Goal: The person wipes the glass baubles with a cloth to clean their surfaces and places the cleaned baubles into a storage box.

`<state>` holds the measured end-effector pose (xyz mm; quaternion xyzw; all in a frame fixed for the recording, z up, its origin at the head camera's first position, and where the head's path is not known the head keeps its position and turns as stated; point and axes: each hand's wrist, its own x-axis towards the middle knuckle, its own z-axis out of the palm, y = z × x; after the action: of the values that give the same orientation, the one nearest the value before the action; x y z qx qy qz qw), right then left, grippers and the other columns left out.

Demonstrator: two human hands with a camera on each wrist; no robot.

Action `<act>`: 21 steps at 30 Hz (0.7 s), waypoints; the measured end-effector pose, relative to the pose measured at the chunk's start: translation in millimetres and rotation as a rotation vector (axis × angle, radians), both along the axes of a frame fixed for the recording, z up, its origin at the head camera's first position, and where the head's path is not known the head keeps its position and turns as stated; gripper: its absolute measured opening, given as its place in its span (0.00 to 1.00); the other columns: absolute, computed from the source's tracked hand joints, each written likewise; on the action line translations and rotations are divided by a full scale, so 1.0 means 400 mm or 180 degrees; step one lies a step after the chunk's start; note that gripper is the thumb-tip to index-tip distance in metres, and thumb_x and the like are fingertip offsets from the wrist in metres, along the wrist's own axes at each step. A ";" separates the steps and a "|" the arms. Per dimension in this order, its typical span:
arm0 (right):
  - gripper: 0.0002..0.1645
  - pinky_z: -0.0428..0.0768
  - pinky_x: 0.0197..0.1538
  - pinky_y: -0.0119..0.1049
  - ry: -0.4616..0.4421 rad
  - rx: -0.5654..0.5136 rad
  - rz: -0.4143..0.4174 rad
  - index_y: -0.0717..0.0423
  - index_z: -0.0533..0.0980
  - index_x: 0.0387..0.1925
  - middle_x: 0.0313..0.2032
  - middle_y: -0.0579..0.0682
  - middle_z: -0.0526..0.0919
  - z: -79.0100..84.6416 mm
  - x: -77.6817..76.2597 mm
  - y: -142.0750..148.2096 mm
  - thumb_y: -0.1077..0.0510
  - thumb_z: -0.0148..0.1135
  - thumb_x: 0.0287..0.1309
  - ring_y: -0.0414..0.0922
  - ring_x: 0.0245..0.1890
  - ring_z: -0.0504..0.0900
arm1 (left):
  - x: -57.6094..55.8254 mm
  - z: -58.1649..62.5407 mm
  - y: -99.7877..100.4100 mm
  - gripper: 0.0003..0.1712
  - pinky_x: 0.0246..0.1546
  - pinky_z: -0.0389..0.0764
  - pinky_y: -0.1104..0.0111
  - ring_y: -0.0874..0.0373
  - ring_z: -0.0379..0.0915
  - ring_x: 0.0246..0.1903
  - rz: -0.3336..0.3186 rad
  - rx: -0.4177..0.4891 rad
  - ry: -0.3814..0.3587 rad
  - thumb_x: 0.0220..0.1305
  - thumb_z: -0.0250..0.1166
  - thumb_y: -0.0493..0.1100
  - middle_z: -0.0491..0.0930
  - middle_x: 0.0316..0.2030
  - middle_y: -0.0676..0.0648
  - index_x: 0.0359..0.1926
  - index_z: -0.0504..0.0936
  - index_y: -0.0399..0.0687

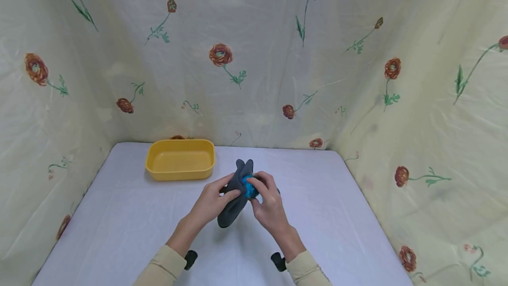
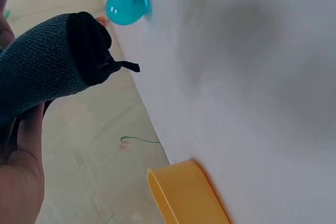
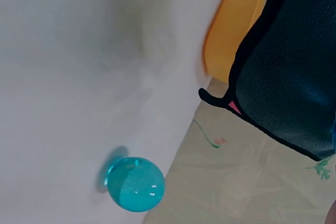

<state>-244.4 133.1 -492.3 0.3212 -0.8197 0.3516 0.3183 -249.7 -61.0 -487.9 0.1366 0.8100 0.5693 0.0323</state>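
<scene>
Just below the middle of the head frame, the left hand grips a dark cloth, thumb laid over it and fingers tucked beneath. To its right, the right hand pinches a shiny blue item between thumb and fingers, up against the cloth. The step in hand seems to be working cloth and blue item together, as in wiping or wrapping. The next move probably calls for a steady pinch on the smooth surface while the left hand guides the fabric.

Farther out, a clear blue ball sits on the counter, at upper left in the left wrist frame and lower left of centre in the right wrist one. Beyond and to the left, near the counter's back edge, stands a yellow tray.

Fingers and cloth cover much of the blue item, so its full shape cannot be told; it may be another ball. The ball does not show apart in the head frame, likely hidden behind the hands. Both wrist frames cut off the tray and most of the hands, and the cloth's inside is too dark to read.
</scene>
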 end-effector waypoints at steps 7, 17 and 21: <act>0.34 0.79 0.60 0.35 0.0177 -0.0010 0.0020 0.59 0.78 0.54 0.56 0.62 0.73 0.002 -0.008 -0.004 0.78 0.73 0.42 0.53 0.55 0.80 | -0.002 0.010 0.000 0.32 0.53 0.84 0.54 0.53 0.80 0.55 0.0007 0.0003 0.0026 0.67 0.64 0.55 0.76 0.64 0.56 0.70 0.68 0.71; 0.34 0.80 0.59 0.36 0.0042 -0.0098 0.0064 0.59 0.76 0.55 0.56 0.61 0.75 0.001 -0.007 -0.002 0.76 0.74 0.44 0.53 0.56 0.81 | -0.004 0.015 0.005 0.33 0.53 0.84 0.54 0.53 0.80 0.55 -0.0020 0.0035 0.0007 0.66 0.64 0.57 0.77 0.64 0.55 0.71 0.68 0.69; 0.34 0.78 0.60 0.32 -0.0018 -0.0131 0.0055 0.59 0.75 0.56 0.57 0.60 0.76 0.001 -0.007 0.003 0.74 0.74 0.45 0.53 0.56 0.81 | -0.005 0.014 0.008 0.33 0.53 0.84 0.54 0.52 0.79 0.55 -0.0027 0.0025 0.0009 0.66 0.64 0.57 0.77 0.64 0.54 0.71 0.68 0.69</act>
<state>-247.2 134.2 -492.1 0.3207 -0.8104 0.3720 0.3194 -251.7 -57.6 -482.3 0.1410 0.8072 0.5722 0.0330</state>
